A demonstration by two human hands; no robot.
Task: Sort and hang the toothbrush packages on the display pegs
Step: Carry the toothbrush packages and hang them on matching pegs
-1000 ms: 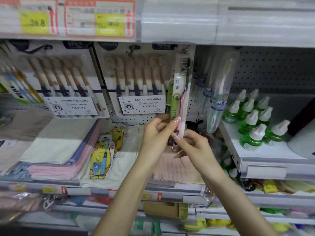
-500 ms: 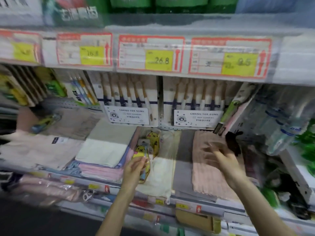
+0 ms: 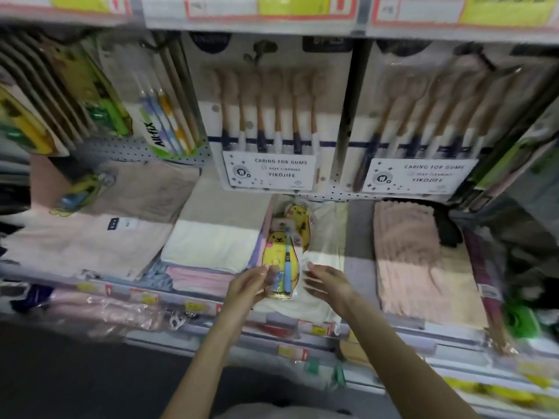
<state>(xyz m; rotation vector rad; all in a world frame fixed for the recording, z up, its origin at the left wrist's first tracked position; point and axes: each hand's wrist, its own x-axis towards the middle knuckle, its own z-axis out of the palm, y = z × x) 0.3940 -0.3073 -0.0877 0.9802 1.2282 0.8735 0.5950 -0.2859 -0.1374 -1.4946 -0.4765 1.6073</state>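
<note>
Over towels [image 3: 211, 246], left hand [image 3: 246, 288] now grips yellow package [image 3: 279, 252], right hand [image 3: 326, 282] closer.

The price tags [image 3: 272, 7] along the top are cut off. The hanging packs [image 3: 60, 95] at the far left and far right are blurry. The left hand [image 3: 248, 288] covers the near corner of the yellow toothbrush pack [image 3: 276, 252]; its grip is too blurry to tell.

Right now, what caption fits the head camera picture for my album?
Left hand holds a yellow cartoon toothbrush package on folded towels, right hand open beside it, under hanging toothbrush packs.
</note>
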